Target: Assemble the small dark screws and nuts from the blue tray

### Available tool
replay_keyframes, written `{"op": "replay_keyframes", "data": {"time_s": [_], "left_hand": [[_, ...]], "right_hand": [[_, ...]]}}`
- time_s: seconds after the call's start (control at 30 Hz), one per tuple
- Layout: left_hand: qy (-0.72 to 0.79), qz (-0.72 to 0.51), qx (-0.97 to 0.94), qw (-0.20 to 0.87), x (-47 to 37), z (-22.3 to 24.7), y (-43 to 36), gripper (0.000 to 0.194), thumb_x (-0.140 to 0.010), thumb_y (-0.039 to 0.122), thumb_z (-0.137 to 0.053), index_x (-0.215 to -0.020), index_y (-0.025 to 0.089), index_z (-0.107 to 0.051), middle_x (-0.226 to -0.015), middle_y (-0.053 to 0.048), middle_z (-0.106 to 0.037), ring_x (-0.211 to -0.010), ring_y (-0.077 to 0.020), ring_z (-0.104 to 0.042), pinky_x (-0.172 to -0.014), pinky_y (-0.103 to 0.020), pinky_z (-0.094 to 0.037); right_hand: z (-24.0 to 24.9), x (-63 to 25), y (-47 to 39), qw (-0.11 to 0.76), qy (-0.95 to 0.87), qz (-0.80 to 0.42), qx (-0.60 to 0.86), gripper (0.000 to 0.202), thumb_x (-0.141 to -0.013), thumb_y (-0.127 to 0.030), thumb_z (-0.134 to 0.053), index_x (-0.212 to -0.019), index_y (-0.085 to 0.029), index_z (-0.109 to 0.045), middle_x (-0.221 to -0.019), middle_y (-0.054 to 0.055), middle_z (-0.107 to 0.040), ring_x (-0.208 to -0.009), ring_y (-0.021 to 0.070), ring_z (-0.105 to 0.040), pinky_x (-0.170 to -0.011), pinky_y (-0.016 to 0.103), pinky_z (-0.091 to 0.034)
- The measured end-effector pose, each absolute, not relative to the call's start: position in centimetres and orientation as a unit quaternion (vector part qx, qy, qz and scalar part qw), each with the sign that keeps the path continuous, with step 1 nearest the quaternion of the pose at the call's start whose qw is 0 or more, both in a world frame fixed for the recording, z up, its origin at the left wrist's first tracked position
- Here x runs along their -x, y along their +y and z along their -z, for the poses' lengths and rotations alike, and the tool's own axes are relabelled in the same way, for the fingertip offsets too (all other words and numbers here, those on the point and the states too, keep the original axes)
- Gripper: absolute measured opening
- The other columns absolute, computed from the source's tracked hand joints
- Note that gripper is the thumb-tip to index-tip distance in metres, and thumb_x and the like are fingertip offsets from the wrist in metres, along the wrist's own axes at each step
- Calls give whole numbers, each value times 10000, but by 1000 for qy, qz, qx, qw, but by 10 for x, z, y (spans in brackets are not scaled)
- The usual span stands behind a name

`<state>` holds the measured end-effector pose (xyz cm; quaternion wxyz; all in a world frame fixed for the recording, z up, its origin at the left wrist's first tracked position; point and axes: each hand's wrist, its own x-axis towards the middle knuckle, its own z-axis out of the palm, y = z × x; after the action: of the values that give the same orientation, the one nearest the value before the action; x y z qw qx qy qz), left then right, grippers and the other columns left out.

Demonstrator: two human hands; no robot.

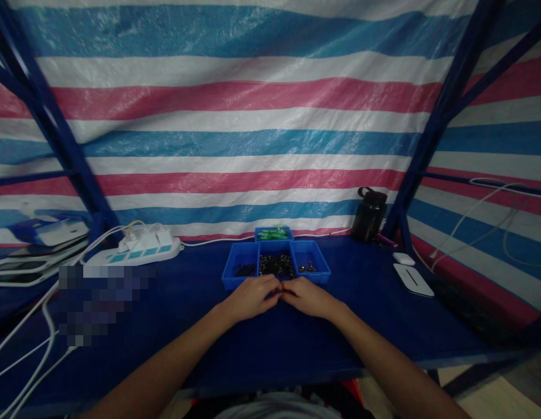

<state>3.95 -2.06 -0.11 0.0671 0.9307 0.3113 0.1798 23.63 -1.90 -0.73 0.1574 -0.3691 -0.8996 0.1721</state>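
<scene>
My left hand [254, 298] and my right hand [311, 297] meet fingertip to fingertip at the front edge of a blue divided bin [239, 283]. Both are closed in a pinch; anything between the fingers is too small or hidden to make out. Small dark parts [276, 263] fill the bin's middle compartment. In its left compartment lie some dark, thin pieces [246, 270], and a few shiny metal pieces [307, 267] are in the right one. Behind it, a smaller blue bin [273, 231] holds green pieces [272, 234].
A white power strip [141, 250] with plugs and cables stands at the left, near stacked white-framed devices [38, 262]. A black bottle [369, 214] is at the back right. Nearby lie a white flat box [413, 280] and a small white case [403, 259]. Blue posts frame the table [270, 343].
</scene>
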Motion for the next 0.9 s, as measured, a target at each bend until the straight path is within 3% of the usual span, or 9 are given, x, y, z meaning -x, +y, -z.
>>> {"op": "replay_keyframes", "data": {"time_s": [0.13,0.33,0.57,0.9], "left_hand": [[292,-220,-930,41,-36,-5,-20,126,-880,227,-464,-941,189,-567,-928,-35,-620,-896,-155,-567,-791,-249,-414],[433,-234,-868,-63,-22,-10,3,126,-895,254,-485,-876,178,-584,-845,-37,-630,-837,-188,-541,-794,-321,-372],[500,-196,-839,-82,-18,-11,6,183,-908,231,-442,-911,179,-618,-852,-51,-641,-835,-195,-546,-749,-303,-364],[549,-189,-807,-110,-21,-10,2,210,-914,238,-412,-920,189,-616,-835,-52,-651,-790,-198,-568,-735,-312,-382]], "right_hand": [[7,-237,-19,164,-895,-143,390,198,-885,-238,-478,-957,-140,-634,-931,85,-661,-866,184,-602,-770,257,-416],[11,-241,-18,156,-891,-135,404,354,-882,-324,-498,-1201,-181,-559,-1143,96,-580,-1019,199,-568,-908,288,-400],[17,-241,-17,138,-883,-129,430,492,-877,-373,-483,-1335,-196,-455,-1418,126,-377,-1249,261,-420,-1013,376,-350],[19,-238,-17,119,-877,-122,450,511,-884,-403,-459,-1346,-185,-449,-1436,139,-351,-1247,279,-429,-1008,408,-358]]}}
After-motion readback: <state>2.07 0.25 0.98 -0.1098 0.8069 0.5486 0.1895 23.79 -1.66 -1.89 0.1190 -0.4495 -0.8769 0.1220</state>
